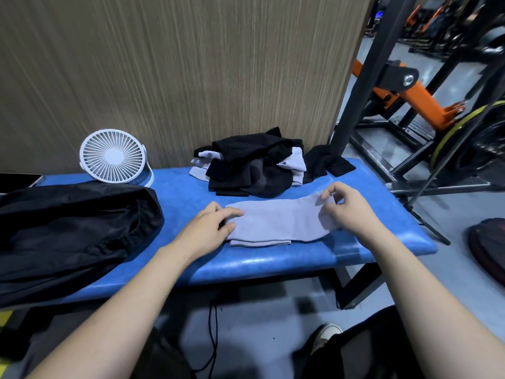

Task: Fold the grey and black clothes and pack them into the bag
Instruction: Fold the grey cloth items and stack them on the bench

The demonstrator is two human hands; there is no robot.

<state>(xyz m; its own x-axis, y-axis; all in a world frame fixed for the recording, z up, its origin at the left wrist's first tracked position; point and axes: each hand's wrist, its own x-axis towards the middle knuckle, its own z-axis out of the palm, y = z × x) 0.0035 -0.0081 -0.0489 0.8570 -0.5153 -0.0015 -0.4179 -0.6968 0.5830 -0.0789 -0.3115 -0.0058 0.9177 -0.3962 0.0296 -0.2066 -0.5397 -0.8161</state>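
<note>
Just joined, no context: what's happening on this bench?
A person is folding a grey garment on the blue bench. The left hand presses flat on its left end; the right hand pinches the right end. A pile of unfolded black and grey clothes waits behind it. The black bag lies at the left, beside a white fan. No clothing shows in the bag.

Head view looks forward and down, close over the blue bench (pixel 273 265)
</note>
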